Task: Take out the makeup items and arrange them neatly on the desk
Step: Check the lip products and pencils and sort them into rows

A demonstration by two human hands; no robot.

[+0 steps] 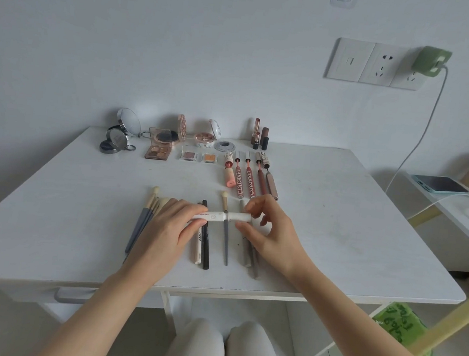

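Both hands, left hand (166,226) and right hand (268,232), pinch the white pen (224,216) sideways, across the upright brushes (146,215).

Between the hands, the tube (224,216) was white with small red print. Beneath it lay a black pen (206,240), a cream pen (198,245) and grey-handled brushes (144,221) with cream bristles. Beyond the fingers, two coral-red glosses (244,183) bore white lettering; the desk (337,215) was white, perhaps faintly marbled.

A home room: white desk (337,215) against a plain wall, wall sockets (375,63), charging phone (439,184).
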